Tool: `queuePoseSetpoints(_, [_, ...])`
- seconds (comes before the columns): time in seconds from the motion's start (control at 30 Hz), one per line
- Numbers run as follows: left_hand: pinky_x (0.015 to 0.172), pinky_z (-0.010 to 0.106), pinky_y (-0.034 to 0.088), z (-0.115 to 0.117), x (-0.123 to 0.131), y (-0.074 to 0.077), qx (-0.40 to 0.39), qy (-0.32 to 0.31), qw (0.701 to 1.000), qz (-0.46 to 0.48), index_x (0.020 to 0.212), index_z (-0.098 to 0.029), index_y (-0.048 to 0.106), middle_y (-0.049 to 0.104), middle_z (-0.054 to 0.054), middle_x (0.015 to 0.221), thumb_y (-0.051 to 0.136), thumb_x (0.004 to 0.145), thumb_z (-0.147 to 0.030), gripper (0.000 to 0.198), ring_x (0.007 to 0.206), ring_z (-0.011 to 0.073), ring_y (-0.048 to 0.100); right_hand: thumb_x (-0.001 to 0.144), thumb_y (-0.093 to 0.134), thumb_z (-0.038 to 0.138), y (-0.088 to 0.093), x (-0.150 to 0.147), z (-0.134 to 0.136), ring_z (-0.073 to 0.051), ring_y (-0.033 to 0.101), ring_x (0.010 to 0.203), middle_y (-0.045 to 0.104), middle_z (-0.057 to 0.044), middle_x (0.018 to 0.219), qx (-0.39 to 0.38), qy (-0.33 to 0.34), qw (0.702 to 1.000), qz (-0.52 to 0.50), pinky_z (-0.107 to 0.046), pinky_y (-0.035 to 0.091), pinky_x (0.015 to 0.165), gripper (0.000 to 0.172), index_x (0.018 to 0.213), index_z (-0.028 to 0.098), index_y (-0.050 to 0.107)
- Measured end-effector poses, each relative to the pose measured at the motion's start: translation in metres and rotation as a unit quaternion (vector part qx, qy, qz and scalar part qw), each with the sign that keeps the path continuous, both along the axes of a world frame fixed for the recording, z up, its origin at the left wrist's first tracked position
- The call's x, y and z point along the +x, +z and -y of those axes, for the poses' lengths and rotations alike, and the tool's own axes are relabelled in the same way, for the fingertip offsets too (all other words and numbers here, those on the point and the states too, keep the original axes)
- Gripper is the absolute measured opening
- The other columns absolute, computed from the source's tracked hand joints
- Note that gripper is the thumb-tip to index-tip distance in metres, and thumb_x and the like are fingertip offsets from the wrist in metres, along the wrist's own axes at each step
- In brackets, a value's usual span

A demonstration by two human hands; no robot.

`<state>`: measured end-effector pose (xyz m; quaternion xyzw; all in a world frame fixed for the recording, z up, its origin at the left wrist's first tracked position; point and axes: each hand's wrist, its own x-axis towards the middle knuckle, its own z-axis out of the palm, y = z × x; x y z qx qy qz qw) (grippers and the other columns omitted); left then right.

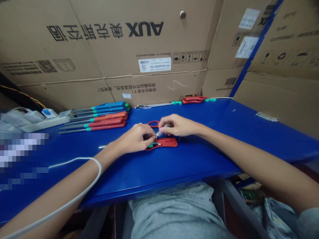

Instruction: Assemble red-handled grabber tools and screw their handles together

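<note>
My right hand pinches a small shiny piece, clear or metallic, whose exact kind I cannot make out. My left hand is closed at the lower tip of that piece, with thumb and fingertips together; whatever it grips is hidden. Just below the fingers lies an open red plastic handle half. A green sleeve with a small white and dark part sits in its left portion, partly covered by my left hand. Behind my hands rests a second red handle half, partly hidden.
Several tools with blue and red handles lie at the left, beside a power strip with plugs. At the back are red handle pieces and green sleeves. Cardboard walls the blue table. A white cable crosses my left forearm.
</note>
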<state>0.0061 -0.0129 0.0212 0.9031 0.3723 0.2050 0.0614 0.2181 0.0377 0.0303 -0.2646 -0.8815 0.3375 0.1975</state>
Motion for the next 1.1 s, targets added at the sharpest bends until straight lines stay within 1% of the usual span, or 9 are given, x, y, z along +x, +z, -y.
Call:
queuePoseSetpoints(0.47, [0.066,0.026,0.04,-0.0006,-0.0009,-0.0009,0.018,-0.014,1.0,-0.011,0.077,-0.016,0.07,0.068,0.002,0.072,0.053,0.084,-0.017,0.019,0.065,0.0127,0.056,0.086,0.057,0.024,-0.0004,-0.0011,0.0014,-0.013,0.059,0.064,0.062,-0.002,0.07,-0.002,0.003,1.0,-0.005,-0.024,0.043,0.059,0.012,0.086,0.013,0.062])
queuePoseSetpoints(0.83, [0.067,0.025,0.04,-0.0011,-0.0011,-0.0009,0.03,-0.016,0.999,-0.012,0.079,-0.017,0.07,0.068,0.001,0.073,0.054,0.084,-0.017,0.017,0.064,0.0122,0.058,0.087,0.057,0.023,-0.0024,-0.0031,0.0021,-0.012,0.055,0.062,0.062,-0.002,0.069,-0.004,0.0,1.0,-0.004,-0.024,0.04,0.058,0.012,0.086,0.012,0.064])
queuePoseSetpoints(0.93, [0.067,0.024,0.04,-0.0021,-0.0015,-0.0011,0.016,-0.012,0.999,-0.031,0.08,-0.017,0.071,0.069,0.001,0.074,0.054,0.084,-0.016,0.017,0.065,0.0123,0.059,0.086,0.059,0.021,-0.0006,-0.0025,0.0016,-0.011,0.055,0.061,0.063,-0.002,0.069,-0.002,0.008,1.0,0.003,-0.023,0.04,0.058,0.011,0.086,0.012,0.064])
queuePoseSetpoints(1.1, [0.063,0.023,0.042,-0.0026,-0.002,0.0019,-0.028,0.023,0.999,-0.029,0.084,-0.017,0.07,0.071,0.002,0.079,0.053,0.083,-0.02,0.018,0.067,0.0132,0.061,0.087,0.06,0.027,0.0006,0.0003,-0.0027,-0.011,0.056,0.06,0.065,-0.003,0.07,-0.004,0.019,1.0,0.009,-0.023,0.04,0.055,0.017,0.088,0.011,0.066])
